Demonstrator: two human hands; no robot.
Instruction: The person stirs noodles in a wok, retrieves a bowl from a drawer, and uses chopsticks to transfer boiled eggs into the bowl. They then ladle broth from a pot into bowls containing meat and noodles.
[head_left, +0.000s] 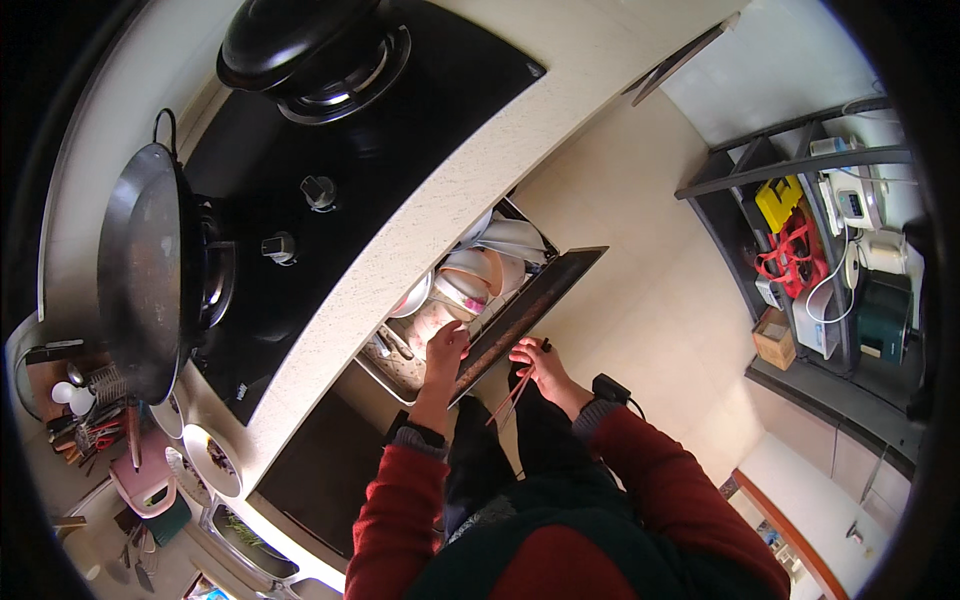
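Observation:
In the pulled-out drawer (525, 296) before me stand several bowls (466, 283) in a wire rack, leaning against one another. My left hand (448, 346) is inside the drawer at a pale patterned bowl (427, 324). Its fingertips are partly hidden, so whether it grips the bowl is unclear. Beyond the drawer's dark front panel, my right hand (544, 365) holds a few thin chopsticks (511, 396), which point down and to the left.
Above the drawer runs a pale countertop (420, 217) with a black gas hob (390, 161). A wok (142, 277) and a lidded pan (296, 41) sit on it. Plates of food (214, 459) stand at lower left. A dark shelf unit (795, 382) holds appliances at right.

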